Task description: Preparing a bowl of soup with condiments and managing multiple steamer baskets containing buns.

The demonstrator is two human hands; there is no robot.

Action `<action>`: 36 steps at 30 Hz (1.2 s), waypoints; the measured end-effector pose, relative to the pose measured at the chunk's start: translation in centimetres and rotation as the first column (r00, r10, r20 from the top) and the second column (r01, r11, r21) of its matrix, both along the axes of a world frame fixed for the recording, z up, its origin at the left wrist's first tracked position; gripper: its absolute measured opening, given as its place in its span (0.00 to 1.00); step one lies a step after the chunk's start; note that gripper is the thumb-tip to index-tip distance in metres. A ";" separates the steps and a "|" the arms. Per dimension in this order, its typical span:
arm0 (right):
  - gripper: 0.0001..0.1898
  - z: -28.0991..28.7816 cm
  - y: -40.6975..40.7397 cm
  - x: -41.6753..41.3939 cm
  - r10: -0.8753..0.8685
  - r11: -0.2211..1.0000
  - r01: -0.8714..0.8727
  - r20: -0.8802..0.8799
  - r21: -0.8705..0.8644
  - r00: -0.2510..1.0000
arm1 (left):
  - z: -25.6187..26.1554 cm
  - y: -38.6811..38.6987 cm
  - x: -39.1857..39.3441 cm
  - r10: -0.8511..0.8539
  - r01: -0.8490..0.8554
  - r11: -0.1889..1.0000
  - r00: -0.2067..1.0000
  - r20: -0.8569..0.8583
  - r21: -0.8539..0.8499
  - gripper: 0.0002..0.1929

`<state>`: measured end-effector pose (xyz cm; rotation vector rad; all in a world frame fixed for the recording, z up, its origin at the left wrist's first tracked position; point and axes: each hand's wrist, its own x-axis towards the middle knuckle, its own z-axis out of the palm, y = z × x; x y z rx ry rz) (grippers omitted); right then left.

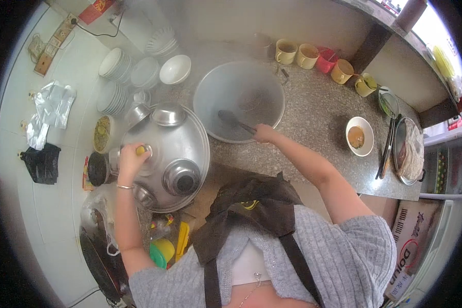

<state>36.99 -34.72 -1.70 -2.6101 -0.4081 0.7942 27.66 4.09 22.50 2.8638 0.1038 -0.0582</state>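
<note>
My right hand (pixel 265 133) grips the handle of a dark ladle (pixel 228 117), whose head is inside a large, wide, steaming pot (pixel 238 77). My left hand (pixel 133 159) is over a round metal lid-like tray (pixel 154 134) at the left, with its fingers closed on a small yellow-topped item (pixel 140 150); what exactly it is, I cannot tell. Around it on the metal surface are an upturned metal bowl (pixel 169 114) and a metal bowl with a dark round centre (pixel 181 178). Steam blurs the pot and the tray.
Stacked white plates (pixel 115 63) and a white bowl (pixel 175 69) stand at the back left. Mugs (pixel 286 52) line the back wall. At the right are a white bowl with brown sauce (pixel 357 137), long tongs (pixel 388 150) and a metal tray (pixel 399 154) holding pale food.
</note>
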 end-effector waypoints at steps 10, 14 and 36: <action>0.23 5.3 -5.0 -3.7 -0.257 0.523 0.744 -0.755 0.416 0.603 | -1.1 1.5 -0.1 -0.061 0.058 0.998 0.994 0.088 0.038 0.17; 0.26 8.7 -7.8 -6.0 -0.108 0.412 0.780 -0.825 0.471 0.555 | -0.9 1.2 0.6 -0.044 0.044 0.999 0.998 0.039 0.009 0.17; 0.26 17.5 -18.8 -26.2 -0.388 -0.287 0.808 -0.834 0.514 0.392 | -3.0 -0.1 6.0 -0.203 0.205 0.975 0.979 0.027 -0.084 0.16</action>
